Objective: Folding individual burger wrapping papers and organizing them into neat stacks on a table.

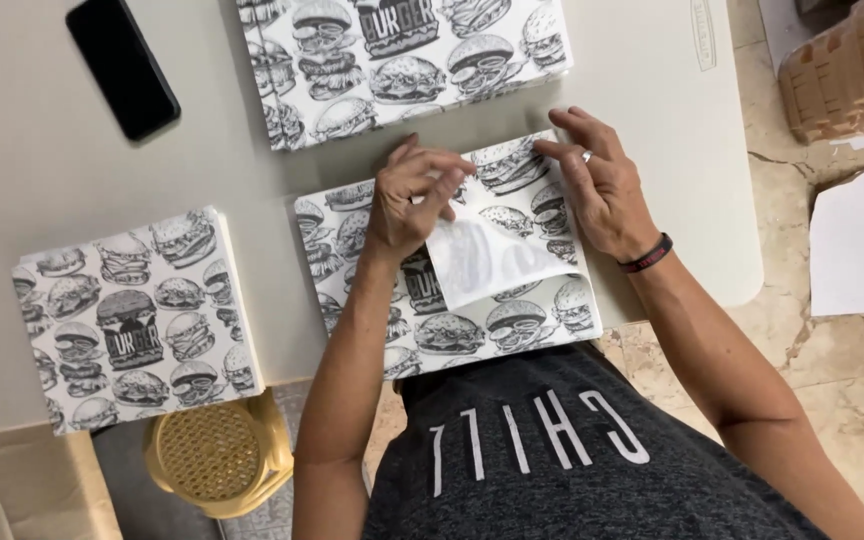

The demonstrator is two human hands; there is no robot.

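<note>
Paper sheet (472, 262), burger print, middle of white table (652, 100), right in front. Left hand (407, 200) pinching folded-up corner, white underside showing. Right hand (597, 185) flat, fingers spread, pressing top edge. 2 more stacks (137, 315) nearby, phone (122, 65) top-left.

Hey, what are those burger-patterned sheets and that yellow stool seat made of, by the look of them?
Printed sheets: thin matte paper, likely; the corner lifted by the left hand bends softly, blank white underneath. Stool seat: probably moulded plastic, glossy yellow, with a woven-look pattern.

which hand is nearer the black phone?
Left. The left hand pinches the folded paper sheet, on the black phone side; the right hand presses farther away.
</note>
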